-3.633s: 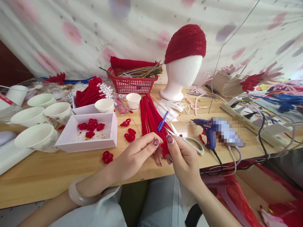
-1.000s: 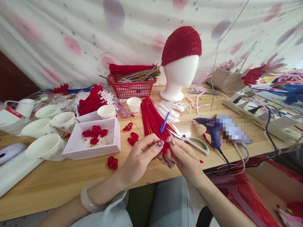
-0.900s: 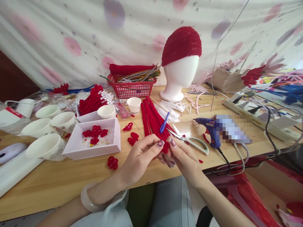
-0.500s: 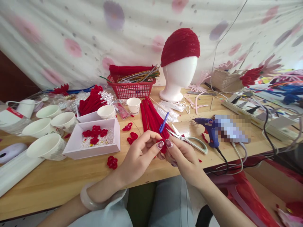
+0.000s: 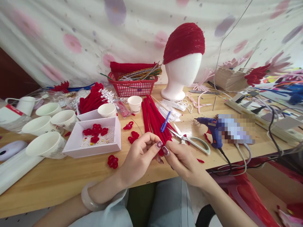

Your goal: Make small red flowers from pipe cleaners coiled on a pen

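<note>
Both hands: my left hand (image 5: 139, 154) and right hand (image 5: 183, 160) pinch one red pipe-cleaner piece (image 5: 163, 150), grip closed, centre frame.
Handling: light, fuzzy, bendable; best held at its ends.
Room: desk (image 5: 59, 176) edge just below; scissors (image 5: 191, 142) close right; lower-left desk open.

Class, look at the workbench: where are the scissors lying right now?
The scissors lie open on the table, just right of the right hand, between the red pipe cleaners and the blue glue gun.
</note>
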Motion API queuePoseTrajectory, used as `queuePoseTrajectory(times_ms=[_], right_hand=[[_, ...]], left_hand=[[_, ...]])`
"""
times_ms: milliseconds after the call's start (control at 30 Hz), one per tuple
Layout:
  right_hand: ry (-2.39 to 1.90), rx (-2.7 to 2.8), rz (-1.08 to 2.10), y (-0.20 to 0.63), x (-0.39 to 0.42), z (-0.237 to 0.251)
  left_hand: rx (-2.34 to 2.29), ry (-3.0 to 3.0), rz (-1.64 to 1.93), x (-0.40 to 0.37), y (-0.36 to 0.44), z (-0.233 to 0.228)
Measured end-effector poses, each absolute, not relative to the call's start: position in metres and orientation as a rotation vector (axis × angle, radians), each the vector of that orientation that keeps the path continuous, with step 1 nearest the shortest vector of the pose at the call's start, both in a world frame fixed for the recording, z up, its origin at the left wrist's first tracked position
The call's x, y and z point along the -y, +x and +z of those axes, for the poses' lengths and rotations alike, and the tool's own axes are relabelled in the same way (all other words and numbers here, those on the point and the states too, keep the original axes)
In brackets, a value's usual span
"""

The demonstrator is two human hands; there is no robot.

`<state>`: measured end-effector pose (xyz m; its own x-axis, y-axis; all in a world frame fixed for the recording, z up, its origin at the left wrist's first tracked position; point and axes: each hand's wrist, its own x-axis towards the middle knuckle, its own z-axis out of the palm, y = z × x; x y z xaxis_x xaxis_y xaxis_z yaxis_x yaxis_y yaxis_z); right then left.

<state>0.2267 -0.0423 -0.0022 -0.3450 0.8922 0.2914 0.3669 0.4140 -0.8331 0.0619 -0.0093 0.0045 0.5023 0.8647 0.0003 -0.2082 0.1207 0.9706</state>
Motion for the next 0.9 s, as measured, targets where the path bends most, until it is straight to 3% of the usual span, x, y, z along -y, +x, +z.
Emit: queuePoseTrajectory(times_ms=[200,533,900], right_hand=[[-1.087,1.714,1.017,0.229,0.046,-0.004],[-1.102,1.720,0.849,0.213,0.049,-0.004],[-0.975,1.607,1.332,0.232,0.045,-0.001]], left_hand=[[-0.706,1.230,0.942,0.007,0.061,0.004],[-0.767,1.296,1.051,0.009,0.064,0.005],[-0.647,1.215,0.902,0.008,0.060,0.010]])
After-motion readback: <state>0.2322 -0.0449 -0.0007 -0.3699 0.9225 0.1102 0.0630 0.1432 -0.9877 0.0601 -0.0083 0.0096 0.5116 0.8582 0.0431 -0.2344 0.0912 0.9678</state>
